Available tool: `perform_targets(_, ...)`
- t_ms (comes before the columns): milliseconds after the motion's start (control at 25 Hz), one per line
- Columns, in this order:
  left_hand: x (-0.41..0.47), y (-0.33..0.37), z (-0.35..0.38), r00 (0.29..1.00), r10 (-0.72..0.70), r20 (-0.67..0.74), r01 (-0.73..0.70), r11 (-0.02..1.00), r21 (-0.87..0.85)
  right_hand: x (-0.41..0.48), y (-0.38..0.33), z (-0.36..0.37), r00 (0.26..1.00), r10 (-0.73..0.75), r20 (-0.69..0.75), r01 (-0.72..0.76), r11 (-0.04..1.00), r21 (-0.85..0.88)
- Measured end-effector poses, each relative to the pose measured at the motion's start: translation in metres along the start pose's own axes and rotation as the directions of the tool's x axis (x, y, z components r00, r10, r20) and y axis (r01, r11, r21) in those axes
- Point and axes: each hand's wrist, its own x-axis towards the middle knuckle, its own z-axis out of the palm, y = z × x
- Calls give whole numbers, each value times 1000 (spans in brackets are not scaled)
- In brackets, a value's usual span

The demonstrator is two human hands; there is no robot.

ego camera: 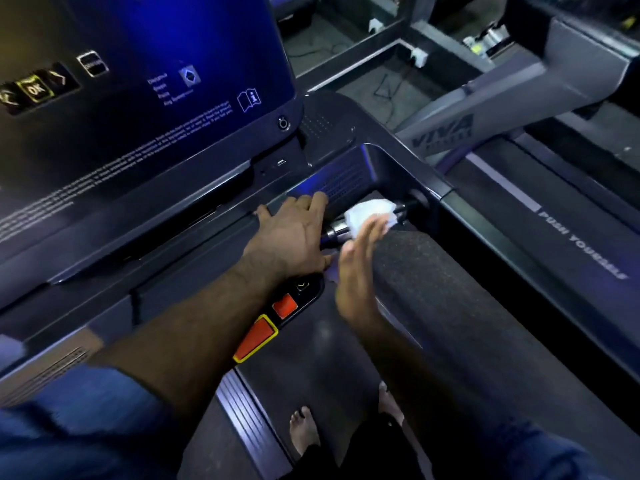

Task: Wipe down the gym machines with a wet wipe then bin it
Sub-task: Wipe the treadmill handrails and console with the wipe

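Observation:
A white wet wipe (367,213) is bunched around the treadmill's front handlebar (335,232), just right of its shiny metal grip section. My right hand (356,271) is motion-blurred, palm turned left, its nearly straight fingertips on the wipe against the bar. My left hand (291,237) lies flat, fingers spread, on the dark console ledge (194,258) just left of the bar and holds nothing. The big console screen (156,81) glows blue above the ledge.
A red stop button (284,305) and an orange, yellow-edged safety key (258,337) sit on the console's lower lip between my forearms. My bare feet (304,431) stand on the belt (433,289). A neighbouring treadmill (571,237) runs alongside on the right; cables lie on the floor (381,84) beyond.

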Motion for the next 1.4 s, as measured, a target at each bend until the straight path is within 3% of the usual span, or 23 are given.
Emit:
perform_targets(40,1,0,0,1000,-1,5,1,1000,23,26,-9,-1,972,210,-104,-201,975,97)
perform_targets(80,1,0,-1,1000,-5,12,4,999,38,48,-21,0,896,403,-185,-354,901,250)
perform_targets(120,1,1,-1,1000,-5,14,4,999,42,58,-32,3,820,541,-189,-410,784,466)
perform_targets(160,1,2,-2,1000,0,13,0,999,42,53,-42,5,790,607,-92,-413,637,651)
perform_targets(200,1,4,-2,1000,5,10,-5,999,45,41,-50,9,778,627,42,-456,518,724)
perform_targets(320,0,2,-3,1000,18,9,-19,999,39,9,-69,-11,748,615,248,-600,469,648)
perform_targets(400,1,0,-1,1000,23,-1,-23,998,51,33,-51,-38,702,600,385,-644,303,702)
perform_targets(480,1,1,-1,1000,16,12,-16,999,44,69,-30,-53,692,609,388,-533,69,843)
perform_targets(520,0,1,-1,1000,11,20,-11,999,42,77,-27,-52,682,632,368,-498,32,867)
perform_targets(640,0,3,-6,998,13,66,-15,999,37,58,-40,-27,646,601,470,-638,88,765)
perform_targets(760,1,4,-6,995,26,92,-31,998,46,46,-43,-29,583,546,602,-736,40,676)
perform_targets(960,1,4,-5,997,13,72,-18,997,70,68,-16,-46,666,523,533,-494,-227,840)
perform_targets(1040,2,7,-7,996,0,90,-5,998,56,53,-25,-31,645,436,628,-640,-141,755)
perform_targets(1120,0,5,-6,995,-1,97,-7,997,80,47,-39,-32,575,451,682,-749,-44,661)
perform_targets(1160,1,4,-6,996,0,95,-10,994,104,52,-41,-43,567,474,674,-746,-51,664)
perform_targets(1320,4,5,-1,996,-10,89,-7,983,183,97,-16,-100,670,604,432,-473,-100,875)
perform_targets(1400,5,4,0,997,-21,75,7,982,186,100,-15,-99,645,643,413,-488,-69,870)
